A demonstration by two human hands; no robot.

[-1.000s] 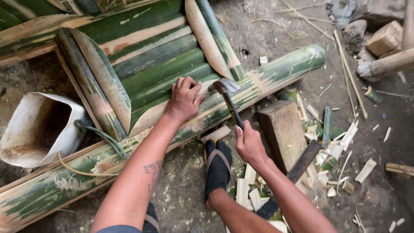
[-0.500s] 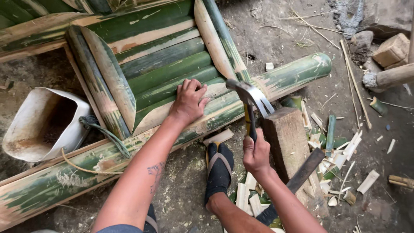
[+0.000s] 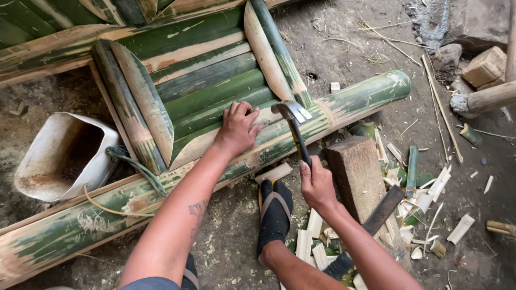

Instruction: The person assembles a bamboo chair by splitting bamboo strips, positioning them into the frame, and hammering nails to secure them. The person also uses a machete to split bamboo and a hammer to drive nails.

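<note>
The right hand [image 3: 317, 185] is clamped low on the claw hammer [image 3: 293, 126], likely head-heavy and best gripped there, while the left hand [image 3: 236, 129] presses flat, fingers apart, on the stiff bamboo pole [image 3: 355, 99].

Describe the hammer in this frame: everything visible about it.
The hammer is a claw hammer with a worn grey metal head and a dark handle showing a yellow strip. The right hand grips the handle's lower end. It stands nearly upright, its head over the long bamboo pole, beside the left hand; whether it touches the pole is unclear.
</note>
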